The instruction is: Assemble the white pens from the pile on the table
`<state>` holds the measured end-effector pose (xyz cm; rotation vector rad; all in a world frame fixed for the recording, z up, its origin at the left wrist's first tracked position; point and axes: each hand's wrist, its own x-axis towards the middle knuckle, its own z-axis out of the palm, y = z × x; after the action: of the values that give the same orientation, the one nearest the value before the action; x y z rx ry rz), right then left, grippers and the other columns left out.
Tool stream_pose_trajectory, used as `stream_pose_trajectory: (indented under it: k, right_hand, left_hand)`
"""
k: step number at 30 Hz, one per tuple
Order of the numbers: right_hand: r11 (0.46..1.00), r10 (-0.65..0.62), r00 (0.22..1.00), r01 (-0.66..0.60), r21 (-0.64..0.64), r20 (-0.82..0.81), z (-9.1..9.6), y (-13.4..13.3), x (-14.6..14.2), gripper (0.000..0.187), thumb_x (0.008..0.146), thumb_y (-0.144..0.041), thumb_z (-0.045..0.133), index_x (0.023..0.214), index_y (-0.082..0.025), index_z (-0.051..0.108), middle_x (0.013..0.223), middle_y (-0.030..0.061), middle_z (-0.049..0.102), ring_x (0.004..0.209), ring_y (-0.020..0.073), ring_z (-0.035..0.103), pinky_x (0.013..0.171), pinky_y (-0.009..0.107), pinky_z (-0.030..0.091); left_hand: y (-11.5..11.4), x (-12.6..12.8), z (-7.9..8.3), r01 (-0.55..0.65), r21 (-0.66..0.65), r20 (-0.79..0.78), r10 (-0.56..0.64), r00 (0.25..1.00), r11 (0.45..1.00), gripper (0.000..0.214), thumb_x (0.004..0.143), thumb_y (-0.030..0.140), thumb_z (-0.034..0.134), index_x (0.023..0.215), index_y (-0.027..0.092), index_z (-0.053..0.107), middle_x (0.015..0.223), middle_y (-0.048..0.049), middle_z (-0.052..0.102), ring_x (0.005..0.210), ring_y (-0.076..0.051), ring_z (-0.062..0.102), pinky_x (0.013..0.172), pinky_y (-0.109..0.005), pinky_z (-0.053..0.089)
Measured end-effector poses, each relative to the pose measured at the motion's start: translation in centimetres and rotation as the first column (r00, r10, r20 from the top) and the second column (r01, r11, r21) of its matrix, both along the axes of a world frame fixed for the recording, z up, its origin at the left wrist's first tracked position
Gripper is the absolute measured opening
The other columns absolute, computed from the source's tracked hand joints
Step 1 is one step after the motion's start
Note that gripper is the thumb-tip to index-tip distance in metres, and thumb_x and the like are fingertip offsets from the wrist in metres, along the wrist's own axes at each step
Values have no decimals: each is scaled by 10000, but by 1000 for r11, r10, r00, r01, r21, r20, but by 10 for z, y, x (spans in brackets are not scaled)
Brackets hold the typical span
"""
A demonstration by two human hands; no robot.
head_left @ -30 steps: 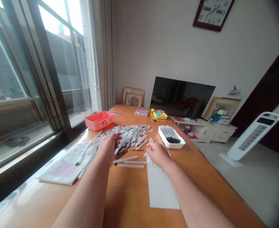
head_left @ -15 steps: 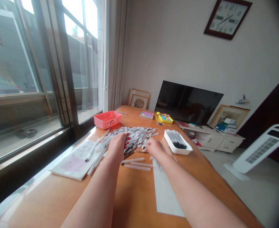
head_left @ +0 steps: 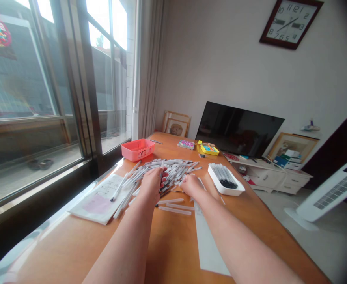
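My left hand is closed around a pen whose pale upper end sticks up past the fingers. It hovers at the near side of a wide heap of pens with clear barrels and dark tips. At the heap's right edge, my right hand is closed with its fingers curled in; whatever is in them is hidden. Just beyond its wrist shows a thin pale stick. Several loose clear barrels lie on the table between my forearms.
A white tray of pens stands at right, a red plastic basket at far left. A booklet lies under some pens; a white sheet is partly beneath my right forearm. Farther back are a yellow box and a small book.
The view has turned slightly left, so everything sits farther right. Both hands stay closed in nearly the same places. The pale stick by my right wrist now shows.
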<state>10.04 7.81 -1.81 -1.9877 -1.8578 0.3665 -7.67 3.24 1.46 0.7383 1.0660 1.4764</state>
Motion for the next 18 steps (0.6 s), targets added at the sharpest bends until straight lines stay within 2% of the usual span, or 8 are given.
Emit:
stream_pose_trajectory:
  k: [4,6,8,10,14,18]
  right_hand:
    - [998,-1,995,7,62,-102,-4,-9,8,52,706,-231,663,753,-208,661,747,49,720,701,200,660,581,252,427]
    - [995,-3,975,25,96,-224,-2,-19,16,57,735,-246,633,776,-206,634,737,37,704,692,185,655,570,243,438]
    - [992,8,863,58,115,-506,3,-34,26,74,717,-241,638,769,-202,604,680,20,667,655,180,648,542,240,445]
    - [996,4,728,59,69,-685,10,-51,37,119,695,-234,652,794,-204,592,658,5,642,641,184,654,506,236,437]
    - [992,9,555,98,77,-832,23,-85,56,207,693,-260,719,847,-188,599,720,17,661,651,162,637,526,237,453]
    - [986,95,430,85,145,-898,29,-106,67,254,737,-311,753,900,-174,616,782,38,687,705,156,635,608,256,487]
  left_hand:
    - [-2,4,0,38,-7,-22,-38,999,999,358,675,326,668,959,115,724,791,-59,661,554,-87,503,480,-210,324]
    - [-4,9,0,75,-1,-36,-75,997,997,348,678,326,672,951,116,722,786,-58,656,551,-86,496,480,-213,314]
    - [-7,16,-1,121,4,-56,-120,991,993,332,694,332,666,941,116,717,767,-52,644,544,-83,481,485,-216,307]
    - [-11,25,-2,186,16,-93,-183,979,982,317,726,349,650,930,116,713,757,-51,639,550,-85,478,497,-221,311]
    - [-23,41,-5,333,32,-195,-320,927,943,341,784,417,628,922,118,717,789,-70,662,587,-100,485,528,-236,335]
    - [-34,54,-6,509,23,-268,-486,832,860,391,806,494,628,905,127,720,782,-68,672,598,-110,494,558,-249,347]
